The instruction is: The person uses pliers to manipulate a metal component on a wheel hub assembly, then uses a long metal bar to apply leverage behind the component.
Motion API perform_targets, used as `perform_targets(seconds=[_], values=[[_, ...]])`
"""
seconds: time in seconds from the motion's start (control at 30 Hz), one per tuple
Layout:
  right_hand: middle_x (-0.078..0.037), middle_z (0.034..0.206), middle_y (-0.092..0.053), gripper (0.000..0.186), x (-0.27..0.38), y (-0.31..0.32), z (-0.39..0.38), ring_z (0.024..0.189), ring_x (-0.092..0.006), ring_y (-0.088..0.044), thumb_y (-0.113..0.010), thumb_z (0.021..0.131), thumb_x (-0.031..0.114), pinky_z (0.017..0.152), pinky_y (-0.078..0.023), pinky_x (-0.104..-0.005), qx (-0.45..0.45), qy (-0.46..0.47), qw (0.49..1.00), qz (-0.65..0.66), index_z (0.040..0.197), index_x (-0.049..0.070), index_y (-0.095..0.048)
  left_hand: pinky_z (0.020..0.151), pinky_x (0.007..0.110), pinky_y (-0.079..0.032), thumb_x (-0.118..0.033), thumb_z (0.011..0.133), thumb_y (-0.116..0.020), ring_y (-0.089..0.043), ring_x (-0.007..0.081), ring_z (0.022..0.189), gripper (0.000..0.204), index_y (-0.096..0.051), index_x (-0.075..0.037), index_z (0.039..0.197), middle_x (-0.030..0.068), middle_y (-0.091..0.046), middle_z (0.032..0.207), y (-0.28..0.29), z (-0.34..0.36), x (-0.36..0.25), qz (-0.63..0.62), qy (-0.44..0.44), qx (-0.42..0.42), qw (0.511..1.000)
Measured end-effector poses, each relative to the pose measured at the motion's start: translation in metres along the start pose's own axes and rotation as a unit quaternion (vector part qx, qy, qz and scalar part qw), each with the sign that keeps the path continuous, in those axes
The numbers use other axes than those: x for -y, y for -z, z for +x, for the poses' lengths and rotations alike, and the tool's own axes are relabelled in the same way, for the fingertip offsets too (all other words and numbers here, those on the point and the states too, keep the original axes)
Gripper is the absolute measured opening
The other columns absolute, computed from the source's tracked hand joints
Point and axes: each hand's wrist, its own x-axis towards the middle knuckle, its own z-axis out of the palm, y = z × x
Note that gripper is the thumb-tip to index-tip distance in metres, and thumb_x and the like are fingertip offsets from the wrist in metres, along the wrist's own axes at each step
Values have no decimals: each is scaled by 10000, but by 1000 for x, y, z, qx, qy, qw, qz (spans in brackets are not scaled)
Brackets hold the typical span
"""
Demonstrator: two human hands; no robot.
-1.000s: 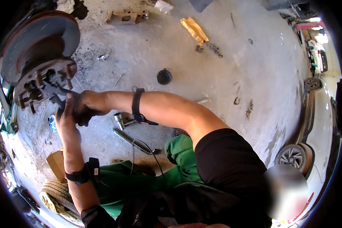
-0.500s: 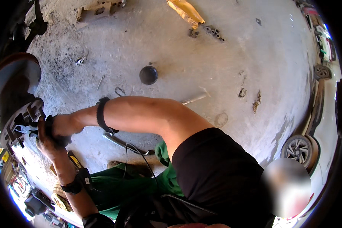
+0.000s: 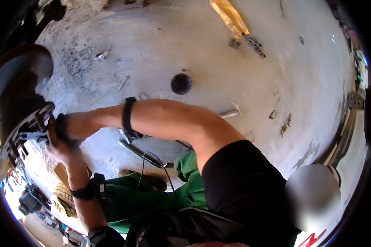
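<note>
Dark studded steel hub [image 3: 29, 120], far left, beside grey brake disc [image 3: 43, 68]. Left hand [image 3: 62, 149], right hand [image 3: 73, 126]: bunched near it (blurred: opening, grip cannot be told). Floor [image 3: 218, 70]: round black cup [image 3: 181, 84]; silver metal tool [image 3: 125, 136], partly behind right forearm [image 3: 165, 117].

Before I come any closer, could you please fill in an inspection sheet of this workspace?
Surface: grey concrete floor, darkly stained toward the upper left.
Job's things: wheel hub with studs, below a brake disc with a rusty rim.
Clutter: round black container, yellow wrapper, row of sockets or nuts, long metal tool.
Grips: left grip and right grip close together beside the hub; blur and overlap hide exactly what each holds.
Cables: thin dark cable looped across the long metal tool and green trousers.
Surroundings: light-coloured car at the right edge; tyre at lower left.
</note>
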Motion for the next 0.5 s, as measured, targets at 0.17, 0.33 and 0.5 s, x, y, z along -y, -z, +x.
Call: perform_targets(seconds=[0.17,0.33,0.5], values=[[-187,910,-682,140,12,34,-9,828,-362,-642,-620,806,137,785,-517,-466,57,-57,993,91,810,24,-703,732,314,-507,-206,946,-603,-638,159,797,231,-687,-14,1042,84,-689,911,12,-2,12,403,-262,-31,877],[-103,1003,-665,357,30,79,-33,877,-170,-620,-568,784,43,747,-525,-331,-38,-331,884,329,1134,-19,-605,614,286,-506,-167,805,-770,-579,82,657,253,-680,63,861,57,-661,696,-61,-23,-22,115,-155,48,980],[-130,1049,-671,407,63,89,-13,931,-247,-665,-585,787,63,781,-567,-421,30,-478,643,598,1177,-56,-590,641,308,-516,-265,783,-811,-595,94,666,348,-690,51,863,81,-695,729,-36,-42,-49,57,-29,96,993]])
